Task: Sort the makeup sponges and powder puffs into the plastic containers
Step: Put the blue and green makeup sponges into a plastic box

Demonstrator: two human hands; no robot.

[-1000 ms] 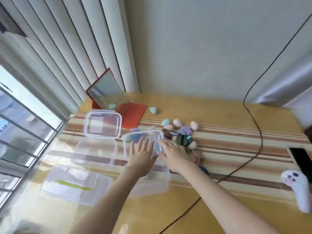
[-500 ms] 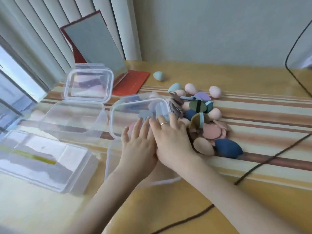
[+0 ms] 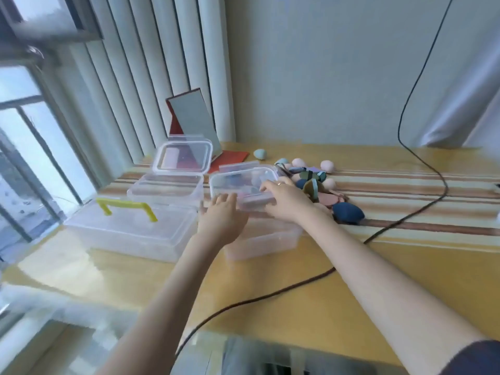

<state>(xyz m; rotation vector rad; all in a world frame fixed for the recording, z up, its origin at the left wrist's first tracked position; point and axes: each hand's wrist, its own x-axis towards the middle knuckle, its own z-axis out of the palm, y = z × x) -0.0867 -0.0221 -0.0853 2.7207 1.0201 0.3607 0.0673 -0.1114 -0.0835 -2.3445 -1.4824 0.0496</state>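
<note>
Yellow wooden tabletop [image 3: 351,293] with a striped cloth runner [image 3: 405,190] under and beyond both hands, pale wall and vertical blinds [image 3: 130,77] behind.

Risks: both hands are on the clear plastic lid [image 3: 243,182] of the small clear container [image 3: 259,239] right in front of them. Left hand [image 3: 221,217] holds the near-left edge, fingers curled over the rim. Right hand [image 3: 286,198] grips the right side, fingers hooked over the top. If the lid snaps off or swings wide, it could sweep into the pile just right of the right hand and scatter pieces. The container is light and could skid or tip. The blurred frame hides exact finger contact.

Around, largest first: clear lidded box with a yellow handle [image 3: 130,228] left of the left hand; open clear container with raised lid [image 3: 176,182] beyond it; red-backed folding mirror [image 3: 194,123] further back. Black cable [image 3: 297,285] loops across the table under the right forearm, a snag hazard.

Task items: mixed pile of pastel sponges and flat puffs [image 3: 313,182] touching the right hand's far side, unsorted; dark blue teardrop sponge [image 3: 347,212] just right of the wrist; pale teal sponge [image 3: 260,153] lies apart, beyond the lid.
</note>
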